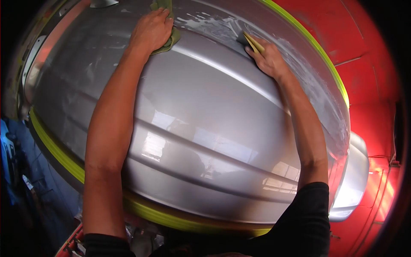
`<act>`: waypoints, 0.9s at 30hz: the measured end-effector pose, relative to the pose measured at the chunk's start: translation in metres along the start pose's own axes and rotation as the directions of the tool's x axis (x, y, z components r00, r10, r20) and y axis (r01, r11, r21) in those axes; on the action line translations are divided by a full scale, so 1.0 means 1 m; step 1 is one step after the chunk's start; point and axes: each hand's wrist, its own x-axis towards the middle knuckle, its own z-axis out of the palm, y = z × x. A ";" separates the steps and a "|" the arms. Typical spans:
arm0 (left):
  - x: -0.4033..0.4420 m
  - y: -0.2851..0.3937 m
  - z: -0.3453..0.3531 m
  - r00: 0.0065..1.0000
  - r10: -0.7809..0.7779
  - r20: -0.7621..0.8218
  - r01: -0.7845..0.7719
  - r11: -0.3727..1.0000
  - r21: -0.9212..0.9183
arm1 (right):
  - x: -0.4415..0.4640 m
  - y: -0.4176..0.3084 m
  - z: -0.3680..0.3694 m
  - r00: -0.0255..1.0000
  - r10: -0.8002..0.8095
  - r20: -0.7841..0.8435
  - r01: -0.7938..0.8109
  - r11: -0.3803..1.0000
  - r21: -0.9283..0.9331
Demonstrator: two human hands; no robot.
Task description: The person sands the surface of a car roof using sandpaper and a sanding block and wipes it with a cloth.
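A large silver car body panel with long raised ridges spreads out in front of me, glossy and reflecting windows. At its far side my left hand presses down with a green cloth bunched under and around its fingers. My right hand grips a folded piece of sandpaper, yellowish on one side and dark grey on the other, against the panel's far right part. Whitish wet streaks lie on the surface between and beyond my hands.
Yellow-green masking tape edges the panel, also along the near side. A red surface lies to the right, with a silver part beside the panel. A light metal fitting shows at the top left.
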 end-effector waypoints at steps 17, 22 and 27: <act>-0.001 0.000 0.000 0.999 0.018 -0.030 -0.019 1.000 -0.018 | -0.028 -0.029 -0.014 0.980 0.034 0.194 -0.044 0.998 0.046; 0.002 -0.002 0.005 0.999 0.006 -0.036 -0.004 0.999 0.036 | -0.017 -0.041 0.000 0.991 -0.012 0.131 0.002 0.997 0.074; -0.001 -0.002 0.003 0.999 -0.025 -0.025 0.023 0.998 -0.057 | 0.075 -0.107 0.044 0.987 -0.019 0.162 0.004 0.995 0.097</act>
